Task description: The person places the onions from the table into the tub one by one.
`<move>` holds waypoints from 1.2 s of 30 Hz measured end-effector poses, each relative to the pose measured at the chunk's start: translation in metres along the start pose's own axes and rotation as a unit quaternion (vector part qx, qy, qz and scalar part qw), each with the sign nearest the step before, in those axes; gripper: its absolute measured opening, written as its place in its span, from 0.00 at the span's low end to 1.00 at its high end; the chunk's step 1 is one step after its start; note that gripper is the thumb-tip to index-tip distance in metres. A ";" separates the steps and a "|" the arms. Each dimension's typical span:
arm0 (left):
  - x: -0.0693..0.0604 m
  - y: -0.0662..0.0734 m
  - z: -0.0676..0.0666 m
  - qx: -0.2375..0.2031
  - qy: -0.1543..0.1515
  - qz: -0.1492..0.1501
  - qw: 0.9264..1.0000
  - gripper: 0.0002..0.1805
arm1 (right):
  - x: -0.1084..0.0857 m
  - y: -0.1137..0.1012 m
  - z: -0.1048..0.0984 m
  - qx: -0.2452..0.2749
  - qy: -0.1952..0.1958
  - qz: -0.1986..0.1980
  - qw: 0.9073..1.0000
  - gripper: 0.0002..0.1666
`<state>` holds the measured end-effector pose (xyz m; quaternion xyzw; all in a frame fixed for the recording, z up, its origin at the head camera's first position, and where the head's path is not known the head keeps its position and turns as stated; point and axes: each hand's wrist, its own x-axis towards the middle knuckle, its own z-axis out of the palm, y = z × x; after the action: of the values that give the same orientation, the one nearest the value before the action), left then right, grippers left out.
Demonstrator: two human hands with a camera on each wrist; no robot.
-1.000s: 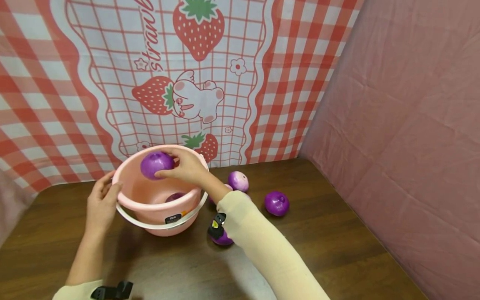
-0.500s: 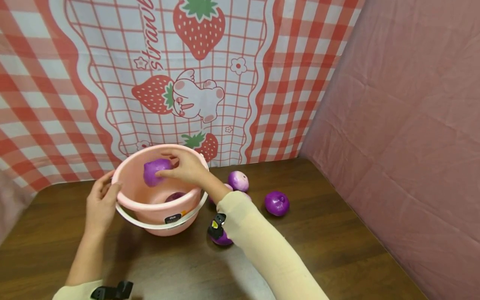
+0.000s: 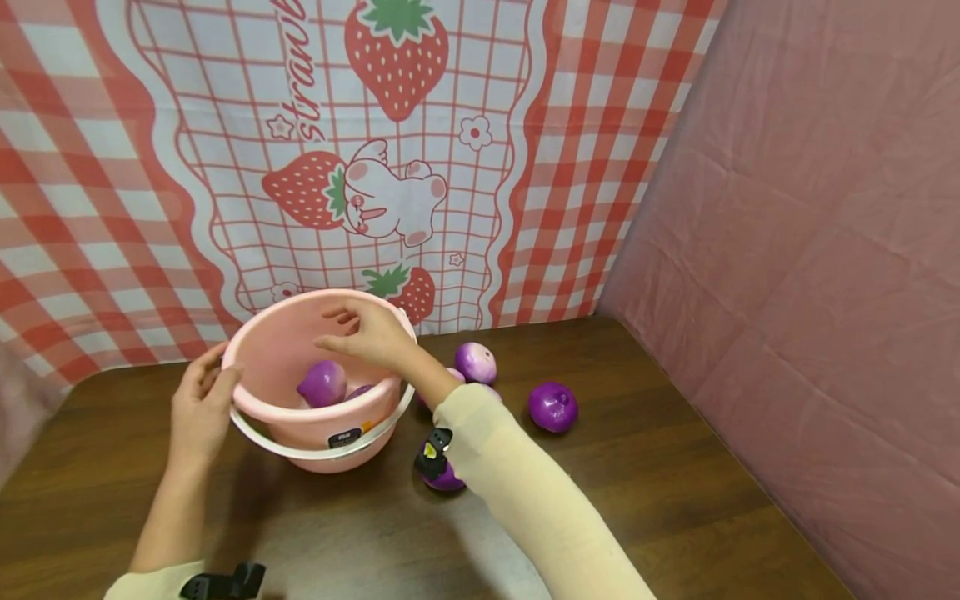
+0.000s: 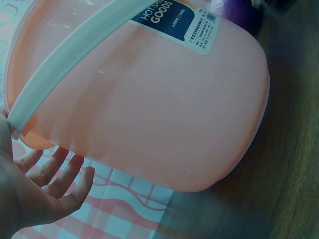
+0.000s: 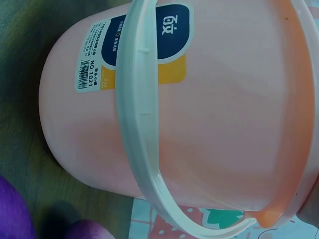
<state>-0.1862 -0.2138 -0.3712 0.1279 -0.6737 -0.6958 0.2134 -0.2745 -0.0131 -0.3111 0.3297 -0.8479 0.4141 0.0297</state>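
A pink bucket (image 3: 262, 407) with a white handle (image 3: 288, 451) stands on the table. My left hand (image 3: 202, 408) grips its left rim, the thumb over the edge and the fingers outside; the left wrist view shows those fingers (image 4: 52, 174) against the wall. Over the bucket's opening, my right hand (image 3: 367, 333) has its fingers apart and holds nothing. Below it a purple onion (image 3: 325, 383) lies inside the bucket. Another onion (image 3: 362, 391) beside it is mostly hidden by the near rim. The right wrist view shows mainly the bucket's label (image 5: 172, 35) and handle.
Right of the bucket, a pale-topped onion (image 3: 476, 362) and a dark purple onion (image 3: 553, 407) lie on the wooden table (image 3: 660, 467). More are partly covered by my right forearm, one (image 3: 445, 478) nearer me. A checked strawberry cloth (image 3: 577, 167) hangs behind; a pink cloth (image 3: 810, 250) hangs at right.
My right hand has let go of the onion, which has dropped to the bottom of the bucket. The left hand and the bucket have stayed in place.
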 end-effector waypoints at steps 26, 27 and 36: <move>0.000 -0.001 0.000 -0.002 0.003 0.002 1.000 0.14 | -0.014 0.016 -0.046 0.053 0.075 0.024 0.995 0.20; 0.000 -0.001 0.000 -0.003 0.003 0.001 1.000 0.14 | -0.016 0.019 -0.050 0.054 0.077 0.025 0.995 0.19; 0.001 -0.002 0.000 -0.001 0.003 0.004 1.000 0.14 | -0.036 0.046 -0.085 0.031 0.101 0.067 0.992 0.20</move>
<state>-0.1874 -0.2141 -0.3726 0.1271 -0.6732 -0.6948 0.2189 -0.2923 0.0882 -0.2984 0.2290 -0.8474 0.4727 0.0771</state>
